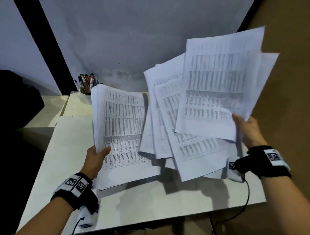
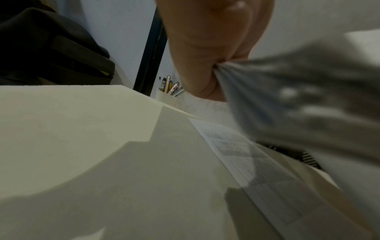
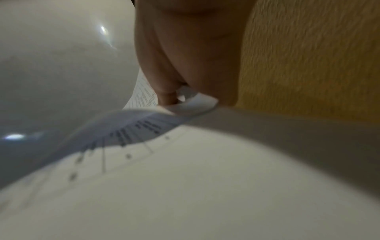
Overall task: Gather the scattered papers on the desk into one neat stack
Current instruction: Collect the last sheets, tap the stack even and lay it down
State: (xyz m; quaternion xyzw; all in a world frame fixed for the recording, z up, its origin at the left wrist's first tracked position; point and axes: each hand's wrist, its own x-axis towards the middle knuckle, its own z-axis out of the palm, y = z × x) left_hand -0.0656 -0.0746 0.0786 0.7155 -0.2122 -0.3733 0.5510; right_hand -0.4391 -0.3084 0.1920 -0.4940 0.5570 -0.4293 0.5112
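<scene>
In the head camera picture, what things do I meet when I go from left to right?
Dark bag → pen cup → left hand → its paper stack → fanned sheets → right hand.

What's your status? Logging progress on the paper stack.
Left hand grips the tidier bundle. Right hand holds fanned sheets, not yet merged. Pen cup behind, clear of the papers.

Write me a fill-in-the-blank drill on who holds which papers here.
1. The left hand grips the ____ pile of printed white sheets.
2. The right hand holds the ____ bundle of printed white sheets.
3. Coloured pens stand in a white ____ at the back of the white desk.

Missing words: neat; fanned-out; cup
</scene>
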